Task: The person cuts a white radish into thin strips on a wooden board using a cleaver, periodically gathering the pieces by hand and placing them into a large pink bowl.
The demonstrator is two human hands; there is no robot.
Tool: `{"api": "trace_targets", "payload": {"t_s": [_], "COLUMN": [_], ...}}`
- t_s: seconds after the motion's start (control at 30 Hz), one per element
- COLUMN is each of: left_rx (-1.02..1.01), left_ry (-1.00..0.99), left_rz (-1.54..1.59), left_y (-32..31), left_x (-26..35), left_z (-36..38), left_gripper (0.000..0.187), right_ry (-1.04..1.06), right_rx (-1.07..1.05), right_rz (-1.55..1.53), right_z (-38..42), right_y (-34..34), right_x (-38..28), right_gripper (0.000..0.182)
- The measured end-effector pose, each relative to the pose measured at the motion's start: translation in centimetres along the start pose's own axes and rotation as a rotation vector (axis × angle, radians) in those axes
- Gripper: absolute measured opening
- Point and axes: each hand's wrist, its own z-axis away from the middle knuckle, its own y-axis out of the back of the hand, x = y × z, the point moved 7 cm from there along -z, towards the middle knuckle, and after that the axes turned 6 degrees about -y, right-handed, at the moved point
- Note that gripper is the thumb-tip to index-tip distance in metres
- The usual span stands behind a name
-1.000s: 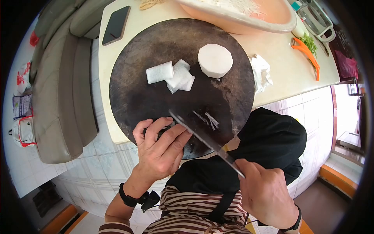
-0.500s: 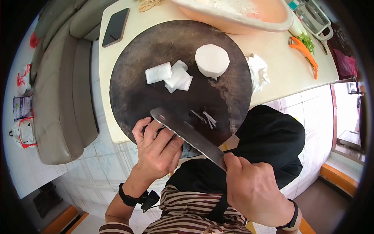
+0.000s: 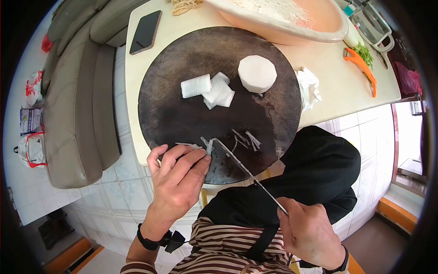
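Observation:
My right hand (image 3: 310, 233) grips the handle of a kitchen knife (image 3: 248, 172), its blade turned edge-on and slanting up-left across the near part of a round dark chopping board (image 3: 182, 121). By the blade's tip, the bent fingers of my left hand (image 3: 179, 182) press on thin white radish strips (image 3: 210, 146) at the board's near left edge, partly hidden under them. Loose radish shreds (image 3: 247, 139) lie right of the blade. Farther back are several flat radish slices (image 3: 196, 86), overlapping, and a thick peeled radish chunk (image 3: 257, 74).
A large basin (image 3: 278, 27) of white shreds stands behind the board. On the table's left lies a phone (image 3: 146, 32). An orange peeler (image 3: 362, 68), green leaves (image 3: 364, 55) and a crumpled white tissue (image 3: 308, 86) are on the right. A grey sofa (image 3: 82, 114) stands left.
The knife blade has moved right off my left fingers and turned from flat to edge-on. Radish strips now show by my left fingertips. The view has shifted slightly.

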Motion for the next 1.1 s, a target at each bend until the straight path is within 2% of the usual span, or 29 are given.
{"api": "trace_targets", "payload": {"t_s": [0.1,0.17,0.37,0.7,0.9,1.03,1.1], "left_rx": [-0.012,-0.012,0.018,-0.035,-0.040,0.014,-0.061], "left_ry": [-0.019,-0.039,-0.100,-0.214,-0.240,-0.188,-0.154], "left_rz": [-0.003,0.004,0.096,0.225,0.277,0.125,0.077], "left_y": [-0.1,-0.5,-1.7,-1.7,-1.7,-1.4,-1.7], "left_x": [0.5,1.0,2.5,1.8,2.1,2.1,2.2], "left_z": [-0.5,-1.0,-2.1,-3.1,-2.4,-1.3,-0.9], "left_gripper": [0.026,0.026,0.025,0.026,0.027,0.031,0.029], "right_ry": [-0.086,-0.011,-0.043,-0.072,-0.082,-0.064,-0.050], "right_rx": [-0.065,0.045,0.205,0.210,0.138,0.106,0.087], "right_rz": [0.011,0.002,0.087,0.072,0.091,0.147,0.173], "right_z": [0.1,0.3,0.2,0.5,1.1,1.3,1.4], "right_y": [-0.2,0.4,1.5,1.4,1.5,1.6,1.7], "right_x": [0.9,1.2,1.5,1.8,1.5,1.2,1.3], "right_gripper": [0.016,0.014,0.010,0.010,0.016,0.021,0.024]}}
